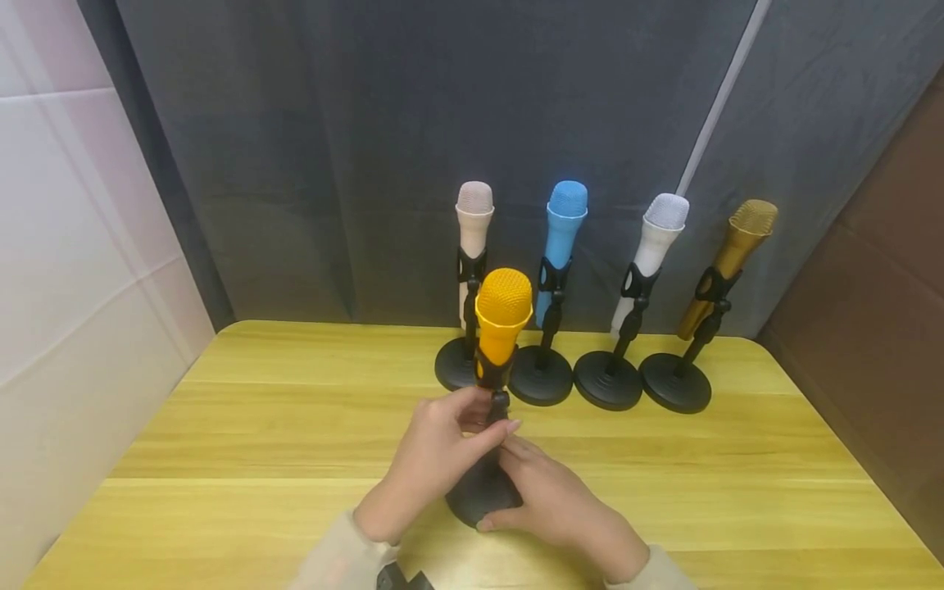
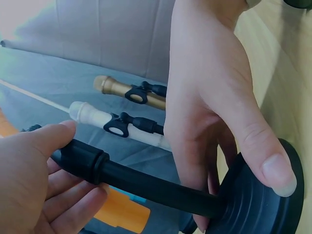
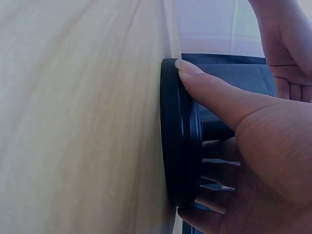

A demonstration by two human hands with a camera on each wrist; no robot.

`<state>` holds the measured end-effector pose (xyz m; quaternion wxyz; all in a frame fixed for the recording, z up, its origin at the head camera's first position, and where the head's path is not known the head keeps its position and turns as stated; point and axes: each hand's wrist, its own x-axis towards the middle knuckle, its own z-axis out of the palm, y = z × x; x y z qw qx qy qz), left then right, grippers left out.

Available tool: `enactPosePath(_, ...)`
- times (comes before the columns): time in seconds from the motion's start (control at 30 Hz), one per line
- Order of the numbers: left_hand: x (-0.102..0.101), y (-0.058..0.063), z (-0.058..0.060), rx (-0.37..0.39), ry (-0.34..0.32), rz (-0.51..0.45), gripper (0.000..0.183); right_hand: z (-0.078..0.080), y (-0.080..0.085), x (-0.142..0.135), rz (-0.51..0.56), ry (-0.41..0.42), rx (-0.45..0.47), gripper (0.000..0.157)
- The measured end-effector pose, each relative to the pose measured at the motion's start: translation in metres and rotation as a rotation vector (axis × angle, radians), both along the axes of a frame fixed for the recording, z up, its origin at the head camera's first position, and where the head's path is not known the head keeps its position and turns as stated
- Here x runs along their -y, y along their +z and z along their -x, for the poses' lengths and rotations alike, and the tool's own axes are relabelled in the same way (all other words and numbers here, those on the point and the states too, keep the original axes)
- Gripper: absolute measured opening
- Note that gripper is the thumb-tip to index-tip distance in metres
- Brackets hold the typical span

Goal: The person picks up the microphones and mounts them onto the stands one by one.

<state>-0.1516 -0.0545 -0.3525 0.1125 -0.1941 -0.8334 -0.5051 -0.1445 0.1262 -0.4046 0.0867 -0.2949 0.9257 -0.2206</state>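
Note:
A yellow microphone (image 1: 505, 305) sits in the black clip of a microphone stand (image 1: 483, 489), near the middle of the wooden table. My left hand (image 1: 439, 442) grips the stand's upper stem, thumb on one side and fingers on the other, below the clip. Low down, my right hand (image 1: 553, 501) holds the round black base (image 3: 176, 131), its thumb on the rim and its fingers around the far side. The left wrist view shows the stem (image 2: 151, 187) running from my left hand to the base. Against the table, the base looks flat in the right wrist view.
Behind stand several microphones on black stands: a pale pink one (image 1: 474, 221), a blue one (image 1: 563, 225), a white one (image 1: 656, 238) and a gold one (image 1: 741, 238). A grey curtain (image 1: 398, 147) hangs at the back, a white wall (image 1: 88, 246) at left.

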Motion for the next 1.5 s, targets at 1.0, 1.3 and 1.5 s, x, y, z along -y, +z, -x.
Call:
enactPosePath(1.0,-0.0018,0.0007,-0.0021,0.062,0.057,-0.054,0.023,0.0017,-0.0029,-0.0013,-0.024,0.000,0.006,0.095)
enactPosePath(1.3,0.0013,0.0023,-0.0035,0.032,0.025,-0.021,0.021,-0.0002,-0.0001,0.0002,-0.018,0.006,0.022,0.096)
enactPosePath(1.5,0.0024,0.0029,-0.0040,-0.023,-0.021,-0.002,0.021,-0.0001,-0.0001,0.0000,-0.017,0.001,0.030,0.098)
